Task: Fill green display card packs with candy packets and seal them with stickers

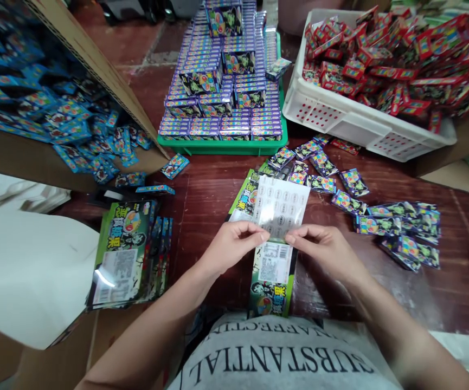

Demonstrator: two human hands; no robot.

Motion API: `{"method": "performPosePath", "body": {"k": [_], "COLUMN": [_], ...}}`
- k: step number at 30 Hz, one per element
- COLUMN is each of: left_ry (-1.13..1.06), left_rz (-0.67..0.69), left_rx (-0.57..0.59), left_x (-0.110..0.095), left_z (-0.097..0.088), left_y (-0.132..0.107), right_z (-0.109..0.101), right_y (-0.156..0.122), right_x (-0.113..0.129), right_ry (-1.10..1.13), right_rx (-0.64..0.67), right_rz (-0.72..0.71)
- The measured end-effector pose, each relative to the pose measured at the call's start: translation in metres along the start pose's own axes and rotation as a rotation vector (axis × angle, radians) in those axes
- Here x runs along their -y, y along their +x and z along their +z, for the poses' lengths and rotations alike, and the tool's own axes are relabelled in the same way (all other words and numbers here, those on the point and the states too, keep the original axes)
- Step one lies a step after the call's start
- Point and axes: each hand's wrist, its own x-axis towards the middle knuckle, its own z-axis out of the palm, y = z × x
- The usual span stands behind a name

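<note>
**Left hand (238,244) and right hand (323,246) pinch a sheet of round labels (283,203) between them**

At the far left, a cardboard box (96,62) holds a heap of blue packets (67,127), and a broad piece of white paper (26,265) curves in front of it. Next comes a stack of printed cards (126,252) in green and black, lying on the dark reddish surface (196,211). A loose blue packet (175,166) lies near the box's corner.

Further right, toward the back, a green tray (222,147) carries close rows of purple packets (238,62), with several set on top of the rows.

In the middle, the left hand has its thumb and fingers closed on the lower left corner of the sheet. The sheet is tilted over a green-and-black card (272,271); similar print shows behind it at the upper left, though whether that is a separate piece cannot be told. The right hand, likewise narrowed to a pinch, grips the sheet's lower right corner.

To the right of the sheet, loose purple packets (354,182) are scattered, gathering into a small pile (407,227). Behind them, a white crate (356,125) is heaped with red packets (397,73).
</note>
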Motion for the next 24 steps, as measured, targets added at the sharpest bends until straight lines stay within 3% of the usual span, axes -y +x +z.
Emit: {"method": "performPosePath", "body": {"k": [3,6,11,16,24], "left_ry": [0.001,0.085,0.238,0.272,0.295], "left_rz": [0.031,0.116,0.25,0.186,0.135], "left_rx": [0.028,0.008,0.024,0.017,0.015], "left_x": [0.007,0.012,0.019,0.026,0.028], "left_z": [0.0,0.002,0.003,-0.002,-0.001], "left_y": [0.0,0.008,0.031,0.042,0.046], "right_z": [-0.01,-0.022,-0.036,-0.031,-0.029], "right_y": [-0.001,0.016,0.102,0.177,0.192], "right_x": [-0.004,-0.001,0.015,0.019,0.008], "right_ry": [-0.044,-0.223,-0.705,-0.961,-0.954], "right_rx": [0.096,0.126,-0.098,0.034,0.046], "right_rz": [-0.085,-0.229,-0.532,-0.537,-0.525]}}
